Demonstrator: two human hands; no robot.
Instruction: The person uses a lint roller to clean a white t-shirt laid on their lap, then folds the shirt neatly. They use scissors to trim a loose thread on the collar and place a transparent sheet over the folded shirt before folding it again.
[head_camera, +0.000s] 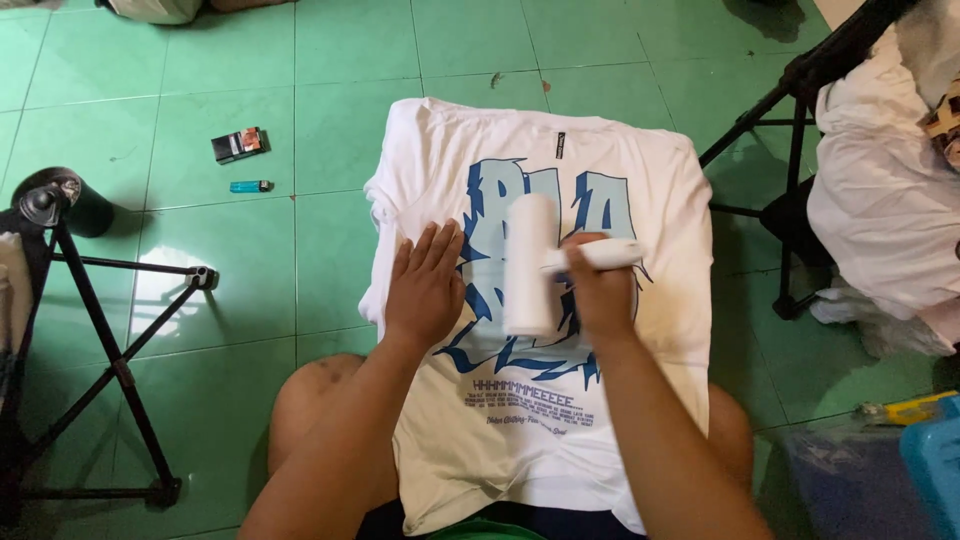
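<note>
A white T-shirt (640, 180) with a blue graphic print lies spread over my lap and a raised surface. My left hand (425, 285) presses flat on the shirt, fingers apart, at the print's left edge. My right hand (598, 295) grips the handle of a white lint roller (530, 262), whose roll stands upright on the middle of the print. The roller looks slightly blurred.
Green tiled floor (330, 70) all around. A small dark box (238, 145) and a blue lighter (250, 186) lie to the left. A black tripod stand (110, 360) is at left, another black stand (790, 110) with white cloth (880, 190) at right. A blue container (935, 460) sits bottom right.
</note>
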